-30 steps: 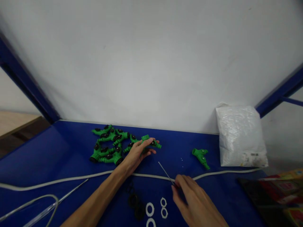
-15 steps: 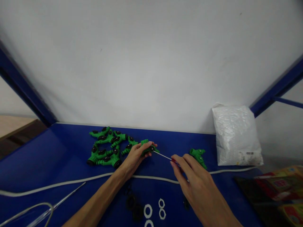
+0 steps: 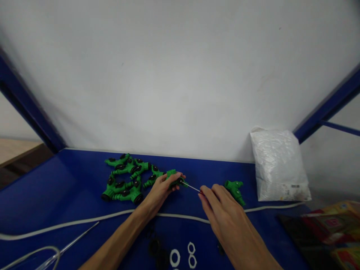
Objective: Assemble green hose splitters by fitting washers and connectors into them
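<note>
No text can be read — the printed label [image 3: 294, 191] on the white plastic mailing bag [image 3: 277, 161] is too small, the emblem [image 3: 332, 222] on the red packet [image 3: 317, 225] blurred.

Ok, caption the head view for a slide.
Left hand holds a green connector while the right hand holds a thin-shafted tool against its black part.

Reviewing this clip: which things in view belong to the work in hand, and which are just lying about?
In use or apparently related:
green Y-shaped connector, in the left hand
red-handled screwdriver, in the right hand
grouped green connectors
lone green connector
white rings
dark rings, dimly seen

Apparently just lying about:
white plastic parcel
white cable
red-and-yellow packaging
</note>
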### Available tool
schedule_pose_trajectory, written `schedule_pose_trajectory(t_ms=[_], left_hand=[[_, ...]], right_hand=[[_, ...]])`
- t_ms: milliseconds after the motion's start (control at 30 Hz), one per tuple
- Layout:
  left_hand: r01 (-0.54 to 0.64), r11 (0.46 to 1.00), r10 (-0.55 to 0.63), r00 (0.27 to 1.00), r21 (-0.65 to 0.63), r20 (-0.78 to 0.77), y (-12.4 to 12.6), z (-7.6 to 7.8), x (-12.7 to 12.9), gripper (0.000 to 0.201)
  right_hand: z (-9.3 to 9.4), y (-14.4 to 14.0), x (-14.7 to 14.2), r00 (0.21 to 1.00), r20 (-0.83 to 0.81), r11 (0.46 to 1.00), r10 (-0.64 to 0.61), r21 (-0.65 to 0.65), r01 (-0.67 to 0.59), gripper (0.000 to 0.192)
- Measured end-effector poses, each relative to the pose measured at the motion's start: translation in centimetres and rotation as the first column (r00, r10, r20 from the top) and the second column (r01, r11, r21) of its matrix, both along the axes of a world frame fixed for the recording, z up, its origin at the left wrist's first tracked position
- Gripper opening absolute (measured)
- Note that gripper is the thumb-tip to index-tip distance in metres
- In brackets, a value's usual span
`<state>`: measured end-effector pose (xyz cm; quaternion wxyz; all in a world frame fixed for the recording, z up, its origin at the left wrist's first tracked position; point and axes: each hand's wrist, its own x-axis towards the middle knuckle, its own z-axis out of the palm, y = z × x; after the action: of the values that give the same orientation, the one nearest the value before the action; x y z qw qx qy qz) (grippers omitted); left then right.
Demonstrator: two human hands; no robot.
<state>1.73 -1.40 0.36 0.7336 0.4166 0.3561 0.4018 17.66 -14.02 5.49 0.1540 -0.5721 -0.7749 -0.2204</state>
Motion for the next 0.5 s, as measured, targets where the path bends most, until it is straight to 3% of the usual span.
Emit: schedule_pose_trajectory(t_ms=[133, 367, 500], left_hand=[[-0.009, 1.0, 0.009, 1.0, -0.005, 0.016, 0.1, -0.4, 0.0, 0.03], [-0.034, 0.999, 0.034, 0.999, 0.0, -0.003, 0.0, -0.3, 0.0, 0.032], [-0.061, 0.998, 0.061, 0.998, 0.0, 0.002, -0.1, -0.4, 0.2, 0.031]], right_hand=[[0.0, 0.1, 0.1, 0.996, 0.083, 1.0, 0.026, 0.001, -0.026, 0.042], [0.1, 0.9, -0.6, 1.0, 0.029, 0.999, -0.008, 0.038, 0.007, 0.029], [-1.1, 0.5, -0.1, 0.996, 0.083, 1.0, -0.012, 0.02, 0.01, 0.047]])
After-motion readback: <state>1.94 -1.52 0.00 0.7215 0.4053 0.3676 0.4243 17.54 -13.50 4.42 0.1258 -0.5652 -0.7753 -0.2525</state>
